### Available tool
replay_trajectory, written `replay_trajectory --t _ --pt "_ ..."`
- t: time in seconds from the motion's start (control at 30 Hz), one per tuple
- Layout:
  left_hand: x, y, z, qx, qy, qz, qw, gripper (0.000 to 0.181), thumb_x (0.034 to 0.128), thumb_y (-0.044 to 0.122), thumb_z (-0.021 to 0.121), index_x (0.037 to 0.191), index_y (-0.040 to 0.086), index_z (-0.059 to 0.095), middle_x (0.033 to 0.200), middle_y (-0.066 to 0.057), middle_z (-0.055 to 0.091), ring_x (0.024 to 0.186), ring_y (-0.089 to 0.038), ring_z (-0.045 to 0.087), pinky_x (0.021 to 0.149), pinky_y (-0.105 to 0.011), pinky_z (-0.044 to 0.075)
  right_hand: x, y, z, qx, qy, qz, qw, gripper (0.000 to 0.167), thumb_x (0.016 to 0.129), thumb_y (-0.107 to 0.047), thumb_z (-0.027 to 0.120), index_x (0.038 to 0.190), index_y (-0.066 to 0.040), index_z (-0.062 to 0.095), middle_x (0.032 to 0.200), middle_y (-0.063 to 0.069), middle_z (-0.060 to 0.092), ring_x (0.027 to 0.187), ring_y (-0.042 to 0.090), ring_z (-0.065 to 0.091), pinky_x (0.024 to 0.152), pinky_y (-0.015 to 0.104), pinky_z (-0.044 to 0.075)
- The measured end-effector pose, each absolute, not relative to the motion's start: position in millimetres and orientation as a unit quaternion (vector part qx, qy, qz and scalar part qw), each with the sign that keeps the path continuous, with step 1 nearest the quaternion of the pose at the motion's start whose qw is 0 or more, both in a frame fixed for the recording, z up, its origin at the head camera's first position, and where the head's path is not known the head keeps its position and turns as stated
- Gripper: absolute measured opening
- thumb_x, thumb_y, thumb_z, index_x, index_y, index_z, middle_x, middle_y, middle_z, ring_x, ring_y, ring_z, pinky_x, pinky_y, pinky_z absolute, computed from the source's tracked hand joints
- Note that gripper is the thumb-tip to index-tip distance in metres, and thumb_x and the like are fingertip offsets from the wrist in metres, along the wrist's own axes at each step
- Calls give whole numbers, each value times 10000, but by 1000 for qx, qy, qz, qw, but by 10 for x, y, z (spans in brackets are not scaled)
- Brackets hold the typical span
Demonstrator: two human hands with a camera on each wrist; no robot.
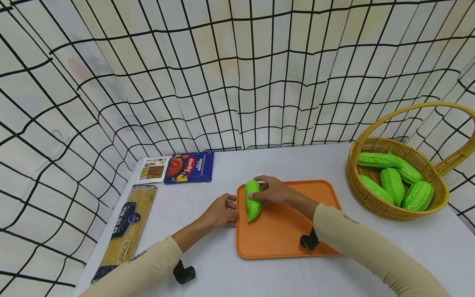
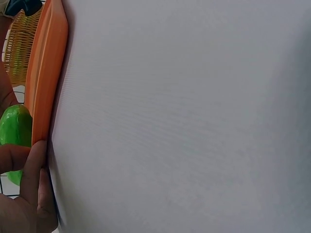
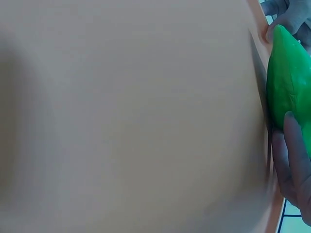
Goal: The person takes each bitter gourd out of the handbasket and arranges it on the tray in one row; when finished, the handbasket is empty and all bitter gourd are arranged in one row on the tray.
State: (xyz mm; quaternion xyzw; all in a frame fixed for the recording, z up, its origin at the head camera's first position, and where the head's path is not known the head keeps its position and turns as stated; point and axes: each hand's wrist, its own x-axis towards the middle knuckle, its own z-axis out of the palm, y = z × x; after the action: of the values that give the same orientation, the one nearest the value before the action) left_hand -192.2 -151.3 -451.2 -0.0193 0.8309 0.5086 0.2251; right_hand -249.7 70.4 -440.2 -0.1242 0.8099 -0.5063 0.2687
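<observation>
Gripping a bright green, elongated, ridged gourd (image 1: 253,198), a person's right hand (image 1: 274,190) is pinching it between thumb and fingers at the left end of a flat, rectangular orange tray (image 1: 274,235). The gourd is lying lengthwise along that short side, its tapered tip pointing toward the wearer. Just beside it, the left hand (image 1: 220,212) is touching the tray's left rim with bent fingers; whether they are gripping it cannot be told. Cream-coloured sleeves (image 1: 346,233) are covering both forearms. The tray is resting on a white-covered table (image 1: 215,264). To the right, near the tray, a round, golden-brown wicker basket (image 1: 355,187) with a tall arched handle is holding several more green gourds (image 1: 419,196). On the left, a long clear packet of yellow pasta (image 1: 142,206) is lying below a blue Barilla packet (image 1: 204,167) and a white-and-brown printed packet (image 1: 153,170), which are touching. Behind everything, black grid netting (image 1: 232,19) is crossing a pale backdrop (image 1: 269,95).
</observation>
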Motion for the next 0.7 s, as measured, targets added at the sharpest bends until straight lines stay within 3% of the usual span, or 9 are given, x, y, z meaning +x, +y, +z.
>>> replay_trajectory --t 0.3,0.7 --pt "-1925 -1514 -4519 -20 830 509 227 603 850 36 688 1408 13 462 1167 -143 568 852 -196 641 714 -309 636 -2493 698 -4353 -131 795 -520 283 800 897 -232 748 1545 -38 319 1276 270 569 969 256 681 844 408 630" --pt "-1937 -1515 -4543 -20 828 512 228 604 852 34 687 1410 8 457 1179 -154 562 883 -209 639 716 -313 637 -2481 697 -4358 -115 795 -524 283 789 901 -257 741 1541 -54 327 1322 275 539 941 270 692 825 400 635"
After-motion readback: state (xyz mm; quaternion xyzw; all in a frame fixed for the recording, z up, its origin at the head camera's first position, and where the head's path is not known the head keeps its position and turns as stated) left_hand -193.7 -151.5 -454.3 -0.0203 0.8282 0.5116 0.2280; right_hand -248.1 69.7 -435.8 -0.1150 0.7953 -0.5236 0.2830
